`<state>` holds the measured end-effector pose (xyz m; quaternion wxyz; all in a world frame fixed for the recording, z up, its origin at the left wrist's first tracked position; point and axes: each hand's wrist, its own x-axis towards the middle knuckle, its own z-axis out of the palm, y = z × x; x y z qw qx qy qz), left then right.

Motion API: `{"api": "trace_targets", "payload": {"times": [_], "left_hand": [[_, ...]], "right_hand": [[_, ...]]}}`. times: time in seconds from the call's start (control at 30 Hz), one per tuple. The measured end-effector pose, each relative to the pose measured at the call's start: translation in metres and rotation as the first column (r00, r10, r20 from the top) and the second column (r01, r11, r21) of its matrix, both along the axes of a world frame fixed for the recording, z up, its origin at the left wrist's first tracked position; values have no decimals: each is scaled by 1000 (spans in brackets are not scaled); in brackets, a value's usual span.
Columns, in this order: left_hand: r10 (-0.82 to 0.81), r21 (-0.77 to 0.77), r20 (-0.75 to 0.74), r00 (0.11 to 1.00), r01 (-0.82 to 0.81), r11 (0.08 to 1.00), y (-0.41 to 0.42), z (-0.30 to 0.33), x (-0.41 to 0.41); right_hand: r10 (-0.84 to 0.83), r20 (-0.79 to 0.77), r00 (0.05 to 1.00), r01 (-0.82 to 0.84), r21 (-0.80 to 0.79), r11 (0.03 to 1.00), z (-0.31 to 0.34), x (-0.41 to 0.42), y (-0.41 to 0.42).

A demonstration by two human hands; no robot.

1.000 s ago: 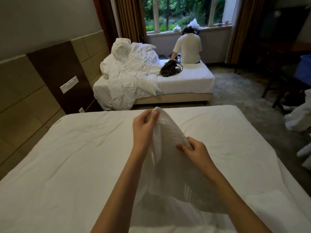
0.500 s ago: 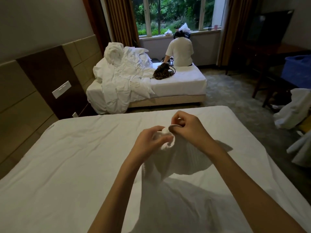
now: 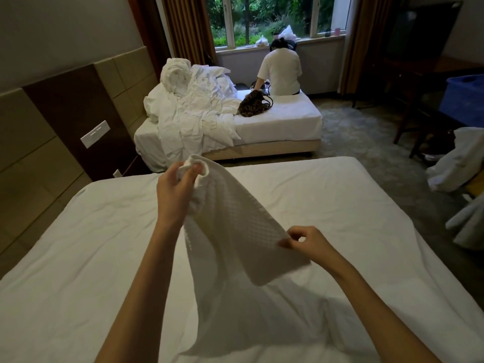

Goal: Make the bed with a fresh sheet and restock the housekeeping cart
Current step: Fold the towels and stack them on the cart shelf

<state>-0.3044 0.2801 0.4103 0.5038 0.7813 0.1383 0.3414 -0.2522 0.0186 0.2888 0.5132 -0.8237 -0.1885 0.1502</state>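
A white waffle-textured cloth (image 3: 230, 231) hangs above the near bed (image 3: 91, 258), which is covered by a white sheet. My left hand (image 3: 175, 189) grips the cloth's bunched top corner, raised high. My right hand (image 3: 306, 239) pinches the cloth's right edge lower down, between thumb and fingers. The cloth's lower part trails down onto the sheet between my forearms.
A second bed (image 3: 277, 124) beyond holds a heap of crumpled white linen (image 3: 193, 111) and a leopard-print bag (image 3: 255, 103); a person (image 3: 281, 69) sits at its far end. White laundry (image 3: 461, 161) and a blue bin (image 3: 463, 100) stand at right. Headboard wall lies left.
My hands were together at the cloth's top corner. My right hand has slid down and right along the edge, spreading the cloth, while my left stays up holding the corner.
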Motion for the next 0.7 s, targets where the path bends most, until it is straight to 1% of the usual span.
{"api": "trace_targets", "payload": {"times": [0.07, 0.13, 0.23, 0.3, 0.33, 0.4, 0.47, 0.5, 0.53, 0.6, 0.7], "left_hand": [[13, -18, -18, 1000, -14, 1000, 1, -3, 2], [26, -20, -35, 999, -26, 999, 1, -7, 5], [44, -46, -43, 998, -46, 998, 1, -14, 11], [56, -73, -92, 994, -63, 995, 0, -22, 17], [65, -115, -119, 991, -79, 990, 0, -30, 20], [97, -246, -152, 984, -133, 960, -2, -46, 24], [132, -347, -169, 977, -184, 919, -7, -57, 24], [132, -375, -168, 977, -187, 908, -12, -60, 25], [113, -389, -152, 982, -164, 907, -20, -60, 23], [30, -377, -98, 995, -66, 924, -38, -59, 19], [-117, -287, -68, 991, 93, 953, -57, -57, 7]], "right_hand": [[7, -31, 1000, -8, -27, 1000, -11, -2, -6], [-12, -27, 1000, 11, -31, 999, -17, -3, -9], [-120, 16, 993, 121, -54, 991, -14, 0, -13], [-191, 45, 980, 193, -40, 980, -3, 4, -15], [-212, 42, 976, 212, -18, 977, 4, 6, -15], [-213, 11, 977, 212, 23, 977, 17, 7, -13], [-178, -23, 984, 179, 79, 981, 27, 4, -5], [-148, -46, 988, 153, 134, 979, 33, 1, 1], [-117, -66, 991, 127, 194, 973, 37, -2, 8], [-80, -89, 993, 102, 283, 954, 44, -4, 24], [-33, -124, 992, 76, 364, 928, 57, -7, 45]]}}
